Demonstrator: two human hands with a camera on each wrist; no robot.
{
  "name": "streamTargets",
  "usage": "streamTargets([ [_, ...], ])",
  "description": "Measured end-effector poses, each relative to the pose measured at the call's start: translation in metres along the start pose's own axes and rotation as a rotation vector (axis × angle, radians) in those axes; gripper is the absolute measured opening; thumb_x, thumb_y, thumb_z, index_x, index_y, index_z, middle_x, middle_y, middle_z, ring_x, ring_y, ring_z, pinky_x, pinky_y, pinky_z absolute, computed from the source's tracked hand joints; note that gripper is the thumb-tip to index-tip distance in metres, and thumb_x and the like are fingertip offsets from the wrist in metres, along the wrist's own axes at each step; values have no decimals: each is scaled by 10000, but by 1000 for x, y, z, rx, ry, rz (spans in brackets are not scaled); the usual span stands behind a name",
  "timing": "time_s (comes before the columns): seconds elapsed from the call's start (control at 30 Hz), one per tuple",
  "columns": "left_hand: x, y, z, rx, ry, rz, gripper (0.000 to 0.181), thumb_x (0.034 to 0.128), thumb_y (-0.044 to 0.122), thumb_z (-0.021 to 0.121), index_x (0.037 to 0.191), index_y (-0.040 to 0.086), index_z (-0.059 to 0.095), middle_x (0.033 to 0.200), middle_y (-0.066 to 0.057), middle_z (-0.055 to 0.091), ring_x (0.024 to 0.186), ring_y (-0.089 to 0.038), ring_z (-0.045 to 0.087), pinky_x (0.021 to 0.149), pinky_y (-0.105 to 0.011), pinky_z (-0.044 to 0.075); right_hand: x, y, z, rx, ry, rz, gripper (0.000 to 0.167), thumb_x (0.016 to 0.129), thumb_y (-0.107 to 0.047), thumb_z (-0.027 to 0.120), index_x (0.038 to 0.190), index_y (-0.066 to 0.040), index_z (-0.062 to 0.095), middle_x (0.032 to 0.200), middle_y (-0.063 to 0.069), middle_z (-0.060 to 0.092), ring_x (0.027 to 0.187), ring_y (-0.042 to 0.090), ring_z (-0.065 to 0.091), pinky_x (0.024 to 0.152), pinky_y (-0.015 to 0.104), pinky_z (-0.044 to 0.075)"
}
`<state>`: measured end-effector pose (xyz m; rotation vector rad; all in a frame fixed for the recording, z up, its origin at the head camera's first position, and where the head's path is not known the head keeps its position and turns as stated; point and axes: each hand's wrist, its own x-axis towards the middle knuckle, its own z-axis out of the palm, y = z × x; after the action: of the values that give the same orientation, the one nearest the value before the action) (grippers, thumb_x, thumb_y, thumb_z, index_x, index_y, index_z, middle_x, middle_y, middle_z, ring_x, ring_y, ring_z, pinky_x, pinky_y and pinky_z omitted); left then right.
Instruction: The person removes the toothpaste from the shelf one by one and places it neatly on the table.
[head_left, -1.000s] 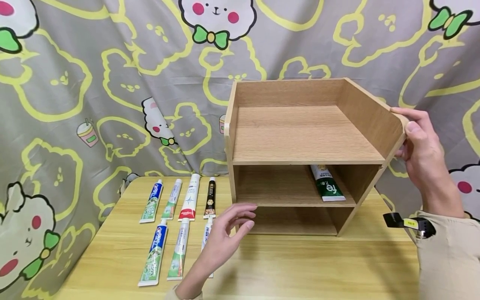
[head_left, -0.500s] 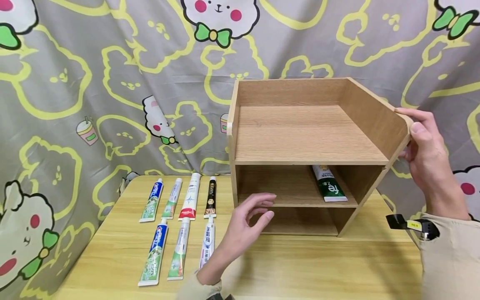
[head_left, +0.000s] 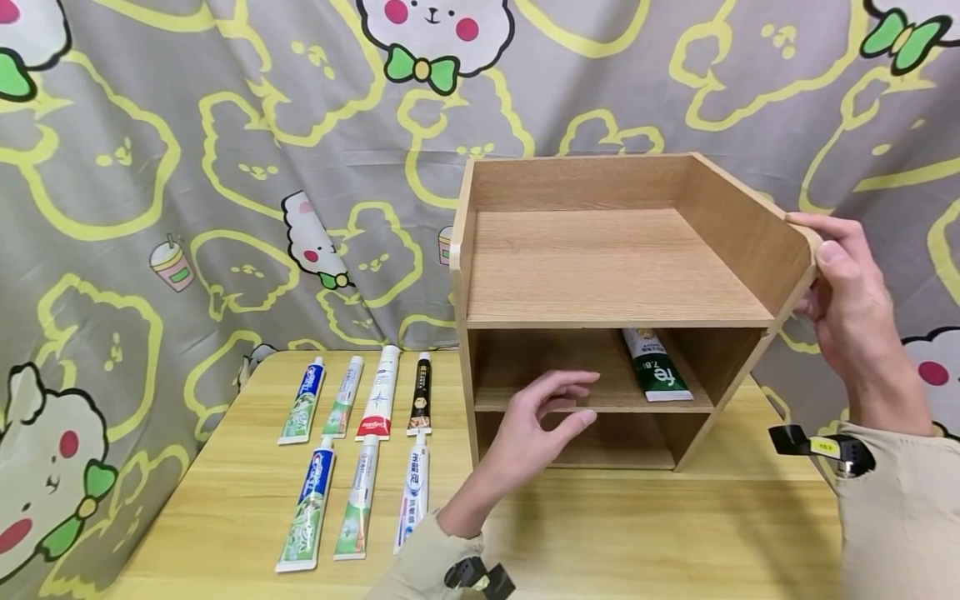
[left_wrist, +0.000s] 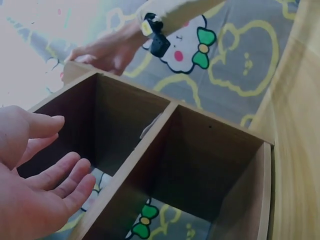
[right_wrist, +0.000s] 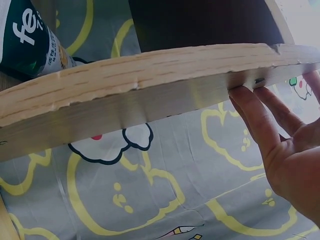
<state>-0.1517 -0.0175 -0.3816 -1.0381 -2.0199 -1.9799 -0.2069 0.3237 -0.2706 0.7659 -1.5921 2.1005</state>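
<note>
A wooden desktop shelf (head_left: 615, 258) with an open top tier and two compartments stands on the table. My right hand (head_left: 851, 300) grips the upper front edge of its right side panel. In the right wrist view, fingertips (right_wrist: 242, 95) press against the panel's outer face. My left hand (head_left: 528, 429) hovers in front of the middle compartment, holding nothing, fingers relaxed and thumb apart. Inside that compartment, a dark green and white toothpaste tube (head_left: 658, 371) lies toward the right, crimped end facing front. The left wrist view shows my left hand (left_wrist: 40, 175) beside the compartment openings.
Left of the shelf, toothpaste tubes lie in two rows on the wooden table (head_left: 225, 517). Among them are a red-and-white tube (head_left: 378, 396), a black tube (head_left: 422, 396) and a blue-green tube (head_left: 307, 508). A patterned grey curtain (head_left: 247, 167) hangs behind.
My left hand has moved right and slightly up, from the shelf's left front corner to before the middle compartment. My right hand stays on the side panel.
</note>
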Motion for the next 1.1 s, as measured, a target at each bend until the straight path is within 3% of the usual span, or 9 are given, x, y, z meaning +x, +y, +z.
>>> streamTargets([
  [0.17,15,-2,8,41,-9,-37,337,980,80,699,1315,96,669,1322,-150,651,1182,-333,626,1029,-383,522,1,1,1,5,-3,-3,382,1060,-69,398,1422,-23,512,1195,141,489,754,204,506,399,280,243],
  [0.37,32,-6,19,94,-27,-49,341,960,79,721,1299,80,680,1280,-129,680,1150,-272,654,1013,-314,524,0,-1,4,-20,9,-16,390,1056,-87,421,1431,-7,497,1167,148,486,728,197,487,407,305,179],
  [0.63,48,-13,32,151,0,-151,329,972,113,715,1300,112,696,1265,-102,688,1137,-159,644,997,-247,507,2,1,0,-29,-5,-8,391,1051,-89,411,1426,-25,502,1208,144,469,744,209,473,423,340,137],
  [0.8,55,-15,39,224,1,-184,330,983,166,711,1311,139,689,1261,-89,688,1141,-118,625,987,-214,491,1,1,2,-45,12,0,400,1048,-108,430,1431,-19,499,1206,149,470,764,213,486,397,311,208],
  [0.9,59,-15,45,301,8,-198,330,975,193,721,1300,150,690,1209,-79,699,1101,-109,619,928,-187,490,1,0,7,-76,60,2,432,1041,-136,465,1447,12,476,1181,165,472,744,210,469,402,306,192],
  [1.1,72,-19,56,428,-7,-214,362,972,238,720,1321,163,661,1177,-28,690,955,-76,592,782,-132,451,0,1,1,-80,15,6,400,1049,-113,446,1438,-35,497,1234,135,459,787,207,458,414,294,214],
])
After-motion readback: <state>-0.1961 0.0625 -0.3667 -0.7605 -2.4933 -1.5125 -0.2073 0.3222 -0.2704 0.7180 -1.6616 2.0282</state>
